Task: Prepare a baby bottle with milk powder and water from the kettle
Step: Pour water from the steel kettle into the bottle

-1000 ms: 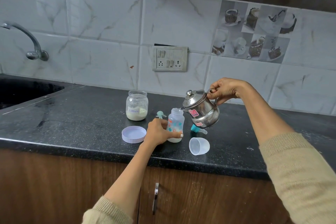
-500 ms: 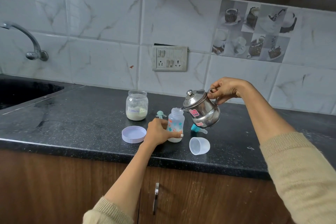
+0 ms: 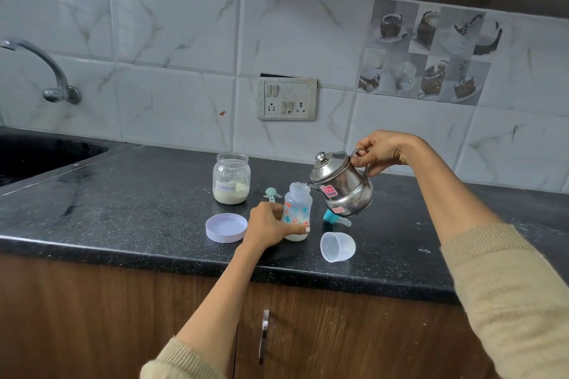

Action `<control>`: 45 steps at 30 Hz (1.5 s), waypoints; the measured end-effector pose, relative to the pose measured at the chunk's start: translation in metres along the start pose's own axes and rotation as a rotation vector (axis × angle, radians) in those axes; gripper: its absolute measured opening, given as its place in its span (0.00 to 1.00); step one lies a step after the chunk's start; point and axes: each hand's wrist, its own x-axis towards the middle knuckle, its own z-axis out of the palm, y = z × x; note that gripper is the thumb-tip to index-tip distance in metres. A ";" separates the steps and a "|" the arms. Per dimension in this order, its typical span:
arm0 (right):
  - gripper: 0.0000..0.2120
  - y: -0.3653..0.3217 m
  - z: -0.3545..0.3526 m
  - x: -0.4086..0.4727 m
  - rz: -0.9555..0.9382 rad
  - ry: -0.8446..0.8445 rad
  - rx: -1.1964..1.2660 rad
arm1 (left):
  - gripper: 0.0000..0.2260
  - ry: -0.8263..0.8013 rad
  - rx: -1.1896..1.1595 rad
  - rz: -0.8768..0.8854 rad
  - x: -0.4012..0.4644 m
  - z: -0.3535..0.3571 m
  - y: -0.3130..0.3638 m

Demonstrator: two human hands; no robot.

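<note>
A clear baby bottle (image 3: 298,205) with coloured prints stands uncapped on the black counter (image 3: 129,212), with white powder at its bottom. My left hand (image 3: 267,226) grips its lower half. My right hand (image 3: 380,149) holds the handle of a small steel kettle (image 3: 343,186), tilted left with its spout at the bottle's mouth. Behind the bottle to the left stands an open glass jar (image 3: 231,178) labelled "Formula", partly filled with powder. The teal nipple ring (image 3: 335,218) lies under the kettle.
A lilac jar lid (image 3: 227,227) lies left of my left hand. A clear bottle cap (image 3: 337,246) lies on its side near the counter's front edge. A teal scoop (image 3: 272,194) rests behind the bottle. A sink (image 3: 37,157) and tap (image 3: 46,71) are far left.
The kettle stays tilted at the bottle's mouth with almost no shift. Both hands hold their positions.
</note>
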 end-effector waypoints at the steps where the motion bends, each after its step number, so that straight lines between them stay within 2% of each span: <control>1: 0.14 -0.001 0.000 0.000 0.000 -0.001 -0.001 | 0.24 0.002 -0.004 0.001 0.000 0.000 0.000; 17: 0.14 -0.003 0.001 0.000 0.001 -0.016 0.009 | 0.21 0.011 -0.018 0.011 -0.001 0.001 -0.002; 31: 0.14 -0.006 0.001 -0.001 0.007 -0.025 -0.005 | 0.25 0.002 -0.026 0.018 0.001 0.001 -0.006; 45: 0.14 -0.007 0.001 -0.002 0.006 -0.009 -0.022 | 0.22 0.007 -0.020 0.025 0.000 0.001 -0.004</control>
